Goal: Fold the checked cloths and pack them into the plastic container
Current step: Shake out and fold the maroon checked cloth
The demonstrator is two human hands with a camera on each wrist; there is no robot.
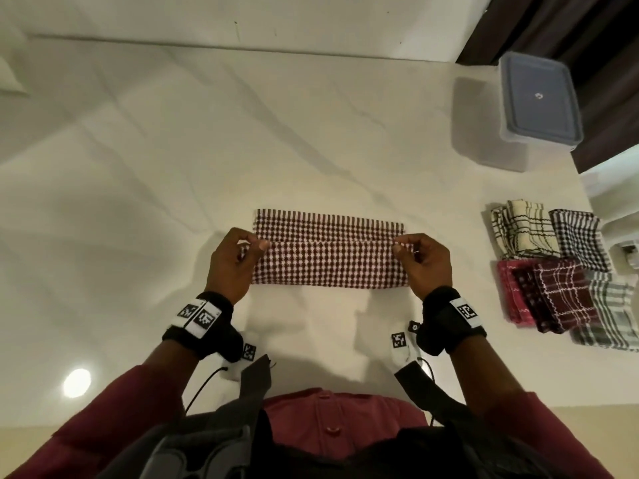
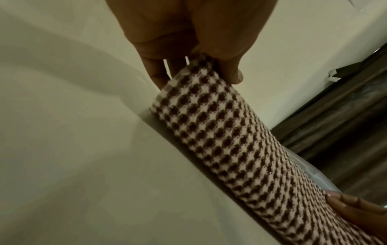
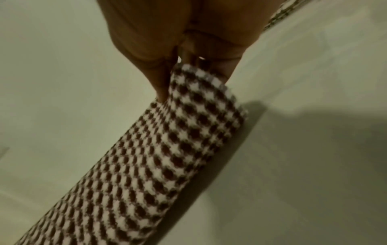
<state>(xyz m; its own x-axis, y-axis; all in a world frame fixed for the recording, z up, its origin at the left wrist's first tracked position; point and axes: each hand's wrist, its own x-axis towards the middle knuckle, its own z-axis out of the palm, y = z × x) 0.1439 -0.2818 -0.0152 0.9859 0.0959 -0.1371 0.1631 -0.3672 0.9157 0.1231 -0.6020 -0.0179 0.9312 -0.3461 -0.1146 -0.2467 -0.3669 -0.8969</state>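
Note:
A maroon-and-white checked cloth (image 1: 328,257) lies on the white marble counter (image 1: 207,150) in front of me, its near half doubled over the far half. My left hand (image 1: 257,244) pinches the folded edge at the cloth's left end, and my right hand (image 1: 397,245) pinches it at the right end. In the left wrist view, my left hand (image 2: 201,66) holds the raised corner of the cloth (image 2: 230,140). The right wrist view shows my right hand (image 3: 178,69) pinching the cloth (image 3: 167,149) the same way. The plastic container (image 1: 537,105) with a grey lid on stands at the back right.
Several folded checked cloths (image 1: 549,271) in cream, black, red, maroon and grey lie in a group at the right edge of the counter. A dark wooden panel (image 1: 587,29) rises behind the container. The wall meets the counter along the far side.

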